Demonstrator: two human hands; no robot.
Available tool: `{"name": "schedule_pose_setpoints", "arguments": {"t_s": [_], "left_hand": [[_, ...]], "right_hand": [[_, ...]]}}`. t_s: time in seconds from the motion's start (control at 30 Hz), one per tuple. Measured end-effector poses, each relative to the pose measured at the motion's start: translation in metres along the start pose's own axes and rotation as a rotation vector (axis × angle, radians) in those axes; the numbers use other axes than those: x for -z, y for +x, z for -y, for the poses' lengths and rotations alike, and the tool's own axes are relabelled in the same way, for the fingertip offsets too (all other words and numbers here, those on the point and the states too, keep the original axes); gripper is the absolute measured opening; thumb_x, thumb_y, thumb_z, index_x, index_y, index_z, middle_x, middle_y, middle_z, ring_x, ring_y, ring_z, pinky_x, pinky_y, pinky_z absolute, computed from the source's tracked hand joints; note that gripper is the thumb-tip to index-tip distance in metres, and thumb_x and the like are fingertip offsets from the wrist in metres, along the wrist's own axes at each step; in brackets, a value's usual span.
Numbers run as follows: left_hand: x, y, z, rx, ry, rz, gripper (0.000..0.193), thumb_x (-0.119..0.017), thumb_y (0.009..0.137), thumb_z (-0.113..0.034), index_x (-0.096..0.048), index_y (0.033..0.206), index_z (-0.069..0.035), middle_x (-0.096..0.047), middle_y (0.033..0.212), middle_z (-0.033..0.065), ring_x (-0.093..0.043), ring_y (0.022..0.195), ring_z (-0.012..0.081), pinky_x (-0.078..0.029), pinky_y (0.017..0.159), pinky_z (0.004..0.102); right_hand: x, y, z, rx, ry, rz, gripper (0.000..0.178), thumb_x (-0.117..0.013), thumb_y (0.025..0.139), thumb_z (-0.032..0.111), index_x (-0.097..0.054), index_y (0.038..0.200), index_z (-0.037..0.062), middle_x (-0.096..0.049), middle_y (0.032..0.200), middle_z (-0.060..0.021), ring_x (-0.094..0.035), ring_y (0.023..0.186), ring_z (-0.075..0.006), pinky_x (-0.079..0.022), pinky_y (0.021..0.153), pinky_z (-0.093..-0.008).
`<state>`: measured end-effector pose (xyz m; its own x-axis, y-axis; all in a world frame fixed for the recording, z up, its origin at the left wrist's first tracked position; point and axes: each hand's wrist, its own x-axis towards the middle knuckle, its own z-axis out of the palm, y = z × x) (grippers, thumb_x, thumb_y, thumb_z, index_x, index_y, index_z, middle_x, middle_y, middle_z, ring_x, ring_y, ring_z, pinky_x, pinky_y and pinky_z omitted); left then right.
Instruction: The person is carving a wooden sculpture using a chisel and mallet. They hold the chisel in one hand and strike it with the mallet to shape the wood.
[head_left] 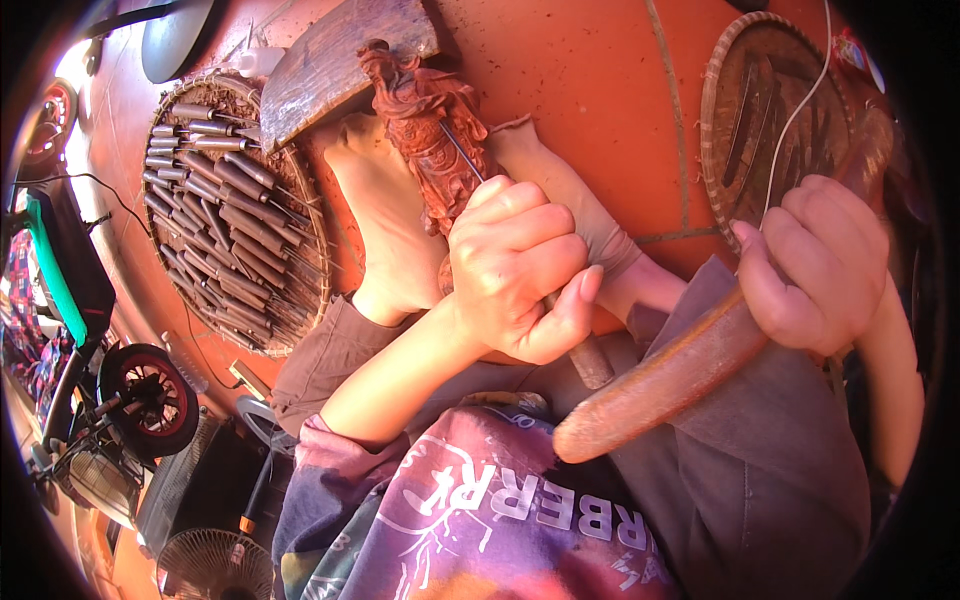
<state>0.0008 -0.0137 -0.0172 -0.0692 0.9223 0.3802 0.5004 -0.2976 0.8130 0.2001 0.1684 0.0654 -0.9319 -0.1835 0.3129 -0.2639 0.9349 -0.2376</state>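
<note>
My left hand [520, 268] is closed round the handle of a carving chisel [590, 366], whose thin metal blade points away from me. The blade's tip meets the front of a reddish-brown carved wooden figure [435, 120], which lies between my bare feet [375, 200]. In my right hand [815, 265] is a curved wooden mallet [660, 378], gripped near its middle. Its thick end lies close to the butt of the chisel handle; whether they touch I cannot tell. Part of the figure's base is hidden behind my left hand.
A thick dark wooden block [345, 65] stands beyond the figure. On the left, a round woven basket [325, 265] holds many wooden-handled chisels. Another woven basket [712, 130] with dark tools sits at right, a white cord [800, 105] crossing it. A fan [215, 565] and wheeled vehicle [148, 400] are at lower left.
</note>
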Motion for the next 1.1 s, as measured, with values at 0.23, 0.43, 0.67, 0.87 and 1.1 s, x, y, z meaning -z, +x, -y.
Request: {"name": "schedule_pose_setpoints", "arguments": {"t_s": [0.23, 0.43, 0.67, 0.87, 1.1], "left_hand": [[0.001, 0.013, -0.006, 0.052, 0.052, 0.091, 0.022, -0.066, 0.069, -0.023, -0.054, 0.058, -0.009, -0.046, 0.061, 0.0049, -0.041, 0.056, 0.0233, -0.031, 0.056, 0.036], [0.01, 0.003, -0.029, -0.116, 0.194, 0.168, 0.035, -0.072, 0.074, -0.039, -0.058, 0.061, -0.01, -0.049, 0.062, 0.0036, -0.048, 0.057, 0.0211, -0.033, 0.055, 0.0342], [0.066, -0.001, -0.002, 0.241, 0.716, 0.237, 0.043, -0.073, 0.082, -0.047, -0.067, 0.104, -0.01, -0.062, 0.07, 0.002, -0.056, 0.062, 0.0195, -0.041, 0.059, 0.0336], [0.077, 0.003, 0.008, 0.262, 0.866, 0.29, 0.049, -0.073, 0.084, -0.043, -0.065, 0.12, -0.012, -0.058, 0.069, 0.0041, -0.056, 0.065, 0.0217, -0.043, 0.065, 0.034], [0.095, 0.017, 0.001, 0.137, 0.697, 0.514, 0.05, -0.074, 0.079, -0.044, -0.067, 0.113, -0.008, -0.061, 0.074, 0.0053, -0.059, 0.071, 0.0245, -0.045, 0.069, 0.0358]], "right_hand": [[0.0, -0.006, -0.008, -0.005, 0.013, 0.001, 0.036, -0.073, 0.057, -0.001, -0.055, 0.089, -0.0014, -0.054, 0.069, -0.011, -0.053, 0.056, -0.0249, -0.046, 0.049, -0.0358], [-0.007, -0.006, 0.001, -0.068, 0.06, -0.084, 0.038, -0.067, 0.049, 0.014, -0.06, 0.085, 0.005, -0.053, 0.069, -0.006, -0.051, 0.056, -0.0211, -0.043, 0.048, -0.0306], [-0.011, -0.012, 0.016, -0.125, 0.053, 0.017, 0.032, -0.067, 0.054, 0.018, -0.059, 0.083, 0.008, -0.047, 0.066, -0.0015, -0.047, 0.054, -0.0177, -0.038, 0.048, -0.0292], [-0.01, -0.012, 0.024, -0.164, 0.087, 0.119, 0.024, -0.064, 0.063, 0.018, -0.059, 0.085, 0.0086, -0.044, 0.067, -0.001, -0.047, 0.057, -0.0183, -0.038, 0.051, -0.0302], [-0.008, -0.014, 0.025, -0.211, 0.135, 0.183, 0.021, -0.063, 0.067, 0.016, -0.06, 0.086, 0.0083, -0.046, 0.068, -0.0016, -0.048, 0.059, -0.0191, -0.039, 0.053, -0.0315]]}}
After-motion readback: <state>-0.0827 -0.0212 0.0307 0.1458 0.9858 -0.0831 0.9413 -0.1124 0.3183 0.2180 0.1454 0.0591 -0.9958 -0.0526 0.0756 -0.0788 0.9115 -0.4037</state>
